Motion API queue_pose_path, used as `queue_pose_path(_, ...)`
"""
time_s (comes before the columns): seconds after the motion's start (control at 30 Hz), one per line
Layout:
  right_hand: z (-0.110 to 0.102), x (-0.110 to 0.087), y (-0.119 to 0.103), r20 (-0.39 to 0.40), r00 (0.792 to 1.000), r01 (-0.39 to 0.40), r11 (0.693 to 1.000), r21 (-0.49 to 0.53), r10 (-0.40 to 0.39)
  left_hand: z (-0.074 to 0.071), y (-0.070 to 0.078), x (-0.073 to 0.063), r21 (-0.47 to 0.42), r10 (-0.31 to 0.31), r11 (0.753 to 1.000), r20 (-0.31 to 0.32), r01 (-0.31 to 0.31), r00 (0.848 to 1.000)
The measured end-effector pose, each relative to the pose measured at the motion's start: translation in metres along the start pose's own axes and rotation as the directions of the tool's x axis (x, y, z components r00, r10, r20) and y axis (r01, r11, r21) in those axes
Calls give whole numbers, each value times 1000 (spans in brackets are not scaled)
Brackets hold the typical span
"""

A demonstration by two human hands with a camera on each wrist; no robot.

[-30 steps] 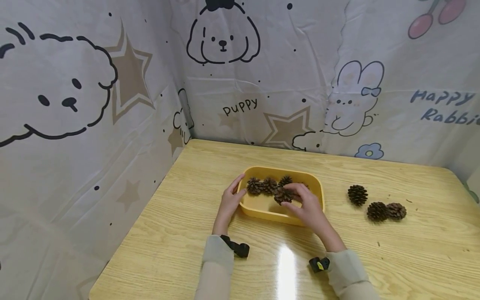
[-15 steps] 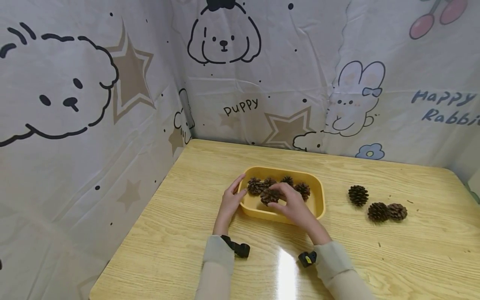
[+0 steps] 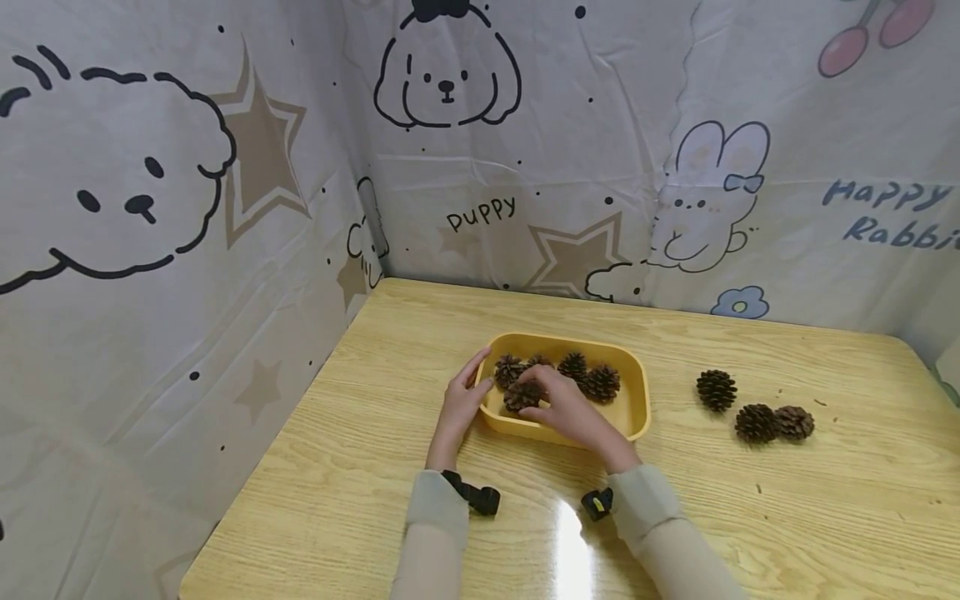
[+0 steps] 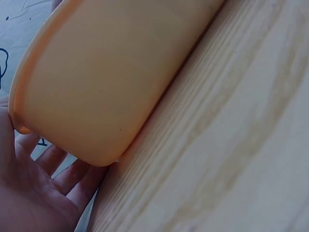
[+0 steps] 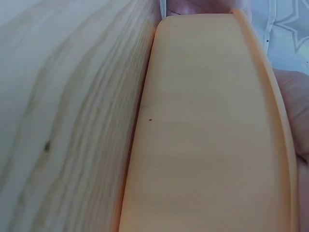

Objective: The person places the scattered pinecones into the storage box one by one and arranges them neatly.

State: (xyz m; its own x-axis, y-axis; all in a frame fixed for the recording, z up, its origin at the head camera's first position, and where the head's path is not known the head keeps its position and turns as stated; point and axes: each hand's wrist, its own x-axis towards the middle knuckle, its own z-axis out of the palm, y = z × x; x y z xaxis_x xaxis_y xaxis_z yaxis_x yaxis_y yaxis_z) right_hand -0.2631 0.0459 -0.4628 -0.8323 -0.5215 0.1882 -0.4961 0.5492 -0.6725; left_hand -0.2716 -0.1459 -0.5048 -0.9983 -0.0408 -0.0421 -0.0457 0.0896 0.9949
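A yellow plastic box (image 3: 516,427) stands on the table, its outer side filling much of both wrist views. My left hand (image 3: 459,407) grips its left end, thumb at the rim and fingers along the outside, as the left wrist view shows too. Over the box's front wall reaches my right hand (image 3: 564,407), holding a brown pine cone (image 3: 519,398) between thumb and fingers, low inside on the left. Behind it lie other pine cones: one at far left (image 3: 508,370), one partly hidden by the hand, one at the back (image 3: 572,366) and one toward the right (image 3: 602,383).
To the right of the box, a single pine cone (image 3: 716,391) lies on the wooden table (image 3: 330,467). Nearer the front, a dark cone (image 3: 756,424) and a lighter cone (image 3: 794,423) lie side by side. A printed cloth (image 3: 465,175) hangs behind and at the left.
My right hand has carried the pine cone leftward and lower inside the box, uncovering the cones on the right. My left hand has stayed at the box's left end.
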Motion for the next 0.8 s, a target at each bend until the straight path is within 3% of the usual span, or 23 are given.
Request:
queue_pose_path(0.4, 6, 15, 0, 115, 993, -6, 1000, -3, 7, -2, 2, -1, -21, -21, 1000, 24, 22, 999)
queue_pose_path(0.67, 9, 19, 1, 142, 990, 6, 1000, -6, -5, -5, 30, -18, -3, -25, 1000, 46, 25, 999)
queue_pose_path(0.8, 10, 21, 2, 152, 988, 15, 1000, -1, -15, -5, 34, -21, -5, -23, 1000, 48, 24, 999)
